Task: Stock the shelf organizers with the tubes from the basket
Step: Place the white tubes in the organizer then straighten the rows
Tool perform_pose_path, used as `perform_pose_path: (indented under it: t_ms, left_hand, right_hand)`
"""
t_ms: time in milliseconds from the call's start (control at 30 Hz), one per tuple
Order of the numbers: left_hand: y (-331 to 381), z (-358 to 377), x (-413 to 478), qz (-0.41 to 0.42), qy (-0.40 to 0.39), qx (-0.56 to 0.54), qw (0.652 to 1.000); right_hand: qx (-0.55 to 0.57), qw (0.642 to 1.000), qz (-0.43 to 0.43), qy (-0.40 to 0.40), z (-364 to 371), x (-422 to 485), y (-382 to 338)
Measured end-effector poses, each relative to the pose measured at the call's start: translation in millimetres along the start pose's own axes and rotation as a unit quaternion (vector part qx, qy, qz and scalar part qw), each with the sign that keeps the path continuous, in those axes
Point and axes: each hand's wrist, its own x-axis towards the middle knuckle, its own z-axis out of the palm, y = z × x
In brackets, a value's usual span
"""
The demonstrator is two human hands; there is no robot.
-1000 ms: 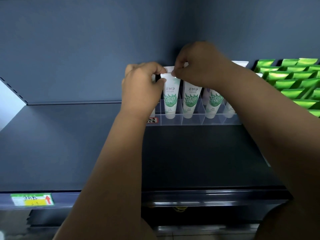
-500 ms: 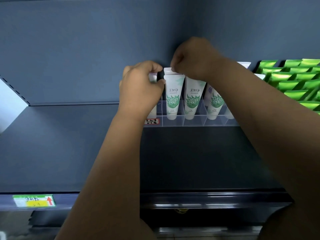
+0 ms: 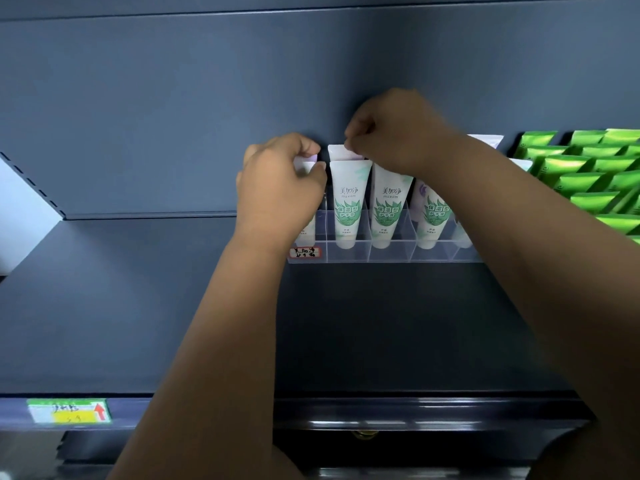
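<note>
A clear plastic organizer (image 3: 388, 252) with several slots stands at the back of a dark shelf. White tubes with green leaf prints (image 3: 347, 206) stand upright in its slots. My left hand (image 3: 277, 188) grips the top of the leftmost tube (image 3: 304, 166), which it mostly hides. My right hand (image 3: 394, 136) pinches the top edge of a white tube (image 3: 337, 152) standing behind the front tube in the second slot. The basket is out of view.
Rows of green packets (image 3: 585, 178) fill the shelf to the right of the organizer. A handwritten label (image 3: 304, 252) is stuck on the organizer's left front. A green and yellow price tag (image 3: 69, 410) sits on the shelf's front edge.
The tube held by my right hand has sunk lower behind the front tube. My left hand stays on the leftmost tube.
</note>
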Motion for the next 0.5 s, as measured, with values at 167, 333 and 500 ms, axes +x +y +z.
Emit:
perform_pose_path:
  t_ms: [167,333,500]
  left_hand:
    - [11,1,-3,0.03,0.019,-0.004,0.999]
    - [27,14,-9,0.087,0.024,0.028,0.996]
    - [47,31,-10,0.101,0.025,0.054,0.993]
  right_hand:
    - [-0.042,0.997,0.011,0.058,-12,-15,13]
    - [-0.103,0.984,0.109,0.095,-20,-25,39]
    - [-0.049,0.986,0.135,0.087,-21,-30,50]
